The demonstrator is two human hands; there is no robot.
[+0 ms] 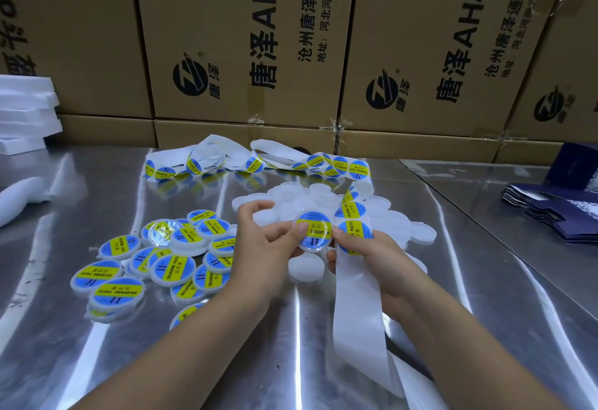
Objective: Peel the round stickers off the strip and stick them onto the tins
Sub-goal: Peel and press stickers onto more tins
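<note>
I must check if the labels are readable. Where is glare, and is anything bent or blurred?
Head view: glare streaks cross the metal table; the cardboard boxes lean outward, a wide-angle bend; the tin held by the left hand reads clearly; the strip pinched by the right hand looks almost blown-out white; the dark blue stack at the right edge is soft.

Glossy stickers [313, 231], shiny metal table [97, 189], cardboard boxes [246, 37].

Your stickers [359, 168]: blue discs, yellow band across, black lettering. The tin [312, 235] you hold: white rim, same blue-and-yellow face. Unlabelled tins [417, 231]: plain white. Strip [356, 306]: white backing. Desk [97, 183]: silver, streaked with glare. Cartons [226, 37]: brown, black print. Folded boxes [563, 215] at your right: dark navy.
</note>
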